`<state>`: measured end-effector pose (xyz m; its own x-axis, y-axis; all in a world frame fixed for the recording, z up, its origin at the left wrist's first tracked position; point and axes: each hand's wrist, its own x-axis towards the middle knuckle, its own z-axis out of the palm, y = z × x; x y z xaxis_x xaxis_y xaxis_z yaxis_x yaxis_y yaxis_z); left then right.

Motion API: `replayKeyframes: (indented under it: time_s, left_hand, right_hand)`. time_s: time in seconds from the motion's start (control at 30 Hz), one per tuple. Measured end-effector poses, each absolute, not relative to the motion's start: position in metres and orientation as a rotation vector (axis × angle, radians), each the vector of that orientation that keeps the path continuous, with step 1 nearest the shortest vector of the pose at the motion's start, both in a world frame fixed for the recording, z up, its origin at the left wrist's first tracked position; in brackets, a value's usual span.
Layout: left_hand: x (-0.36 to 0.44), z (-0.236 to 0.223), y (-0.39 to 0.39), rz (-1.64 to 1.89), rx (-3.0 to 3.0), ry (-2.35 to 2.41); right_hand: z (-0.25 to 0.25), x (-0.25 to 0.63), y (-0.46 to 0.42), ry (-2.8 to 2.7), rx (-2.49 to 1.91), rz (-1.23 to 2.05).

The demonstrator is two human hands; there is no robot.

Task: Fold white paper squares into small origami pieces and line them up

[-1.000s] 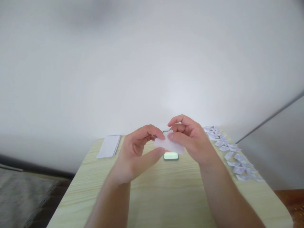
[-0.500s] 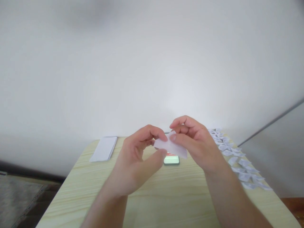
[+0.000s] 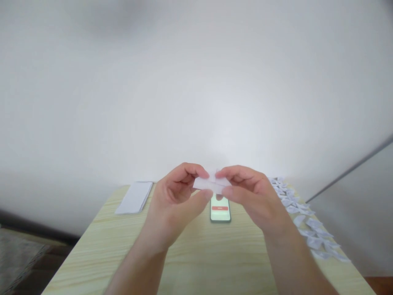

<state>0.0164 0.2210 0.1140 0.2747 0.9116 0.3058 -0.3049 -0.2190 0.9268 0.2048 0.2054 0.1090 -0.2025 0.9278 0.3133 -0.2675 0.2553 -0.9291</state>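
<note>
A small folded piece of white paper (image 3: 212,185) is held up between my two hands, above the table. My left hand (image 3: 179,200) pinches its left part between thumb and forefinger. At the other side, my right hand (image 3: 253,196) grips the paper with thumb and fingertips. A crease or fold line runs across the paper's middle. Below and behind it lies a phone (image 3: 220,214) with a lit screen, its upper part covered by the paper and fingers.
On the left of the wood-grain table (image 3: 196,262) lies a stack of white paper (image 3: 134,198). Along the right edge, several folded white paper pieces (image 3: 313,229) are spread in rows. A white wall (image 3: 196,90) rises right behind the table.
My right hand has come down slightly and now pinches the paper level with my left. The paper has turned from slanted to nearly horizontal, and more of the phone shows.
</note>
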Motion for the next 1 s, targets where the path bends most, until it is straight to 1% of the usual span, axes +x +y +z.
replayKeyframes:
  time_s: [0.17, 0.4, 0.8, 1.0]
  left_hand:
    - [0.0156, 0.1168, 0.2199, 1.263, 1.314, 0.627]
    - [0.02, 0.1175, 0.2177, 1.34, 1.314, 0.653]
    - [0.017, 0.1199, 0.2174, 1.307, 1.314, 0.644]
    - [0.0203, 0.121, 0.2155, 1.292, 1.312, 0.58]
  right_hand:
    - [0.1104, 0.2046, 0.2013, -1.296, -0.632, 1.369]
    - [0.11, 0.2027, 0.2005, -1.279, -0.658, 1.32]
    - [0.1159, 0.1992, 0.1968, -1.251, -0.767, 1.288]
    - [0.1117, 0.1968, 0.1995, -1.242, -0.696, 1.25]
